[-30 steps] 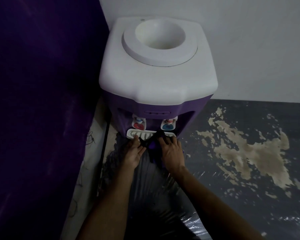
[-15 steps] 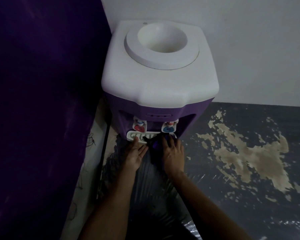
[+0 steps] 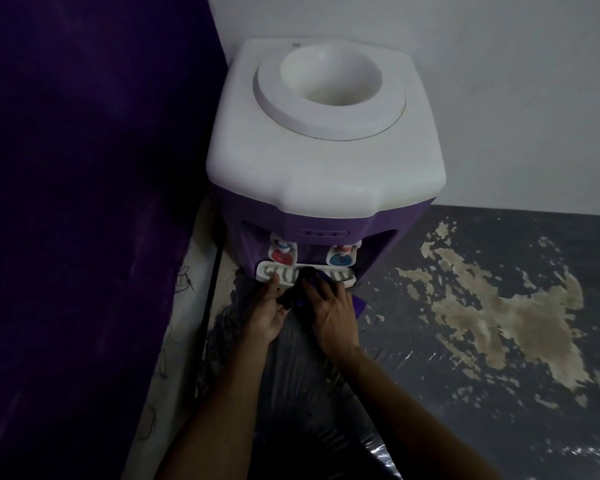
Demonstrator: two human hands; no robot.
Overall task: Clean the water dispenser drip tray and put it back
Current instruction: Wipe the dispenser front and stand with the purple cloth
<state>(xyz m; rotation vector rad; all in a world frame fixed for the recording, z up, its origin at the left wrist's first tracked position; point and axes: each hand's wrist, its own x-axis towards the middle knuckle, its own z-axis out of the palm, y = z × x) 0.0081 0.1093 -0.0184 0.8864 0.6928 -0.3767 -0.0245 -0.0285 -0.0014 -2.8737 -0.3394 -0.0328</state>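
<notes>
Below the water dispenser [image 3: 323,174], the left hand [image 3: 269,315] pinches the drip tray [image 3: 272,273]; the right hand [image 3: 331,313] presses what looks like a dark cloth [image 3: 300,289] onto it.

You're in a dim home corner: purple-and-white tabletop water dispenser [image 3: 323,161] at centre against a plain white wall [image 3: 499,81], worn peeling surface [image 3: 499,323] at lower right, purple panel [image 3: 84,168] filling the left.

Dim white wall [image 3: 499,81], peeling dark floor [image 3: 499,306]

Purple curtain [image 3: 77,202] at left, pale wall [image 3: 499,81] behind, worn dark floor [image 3: 499,323] (possibly plastic-covered).
</notes>
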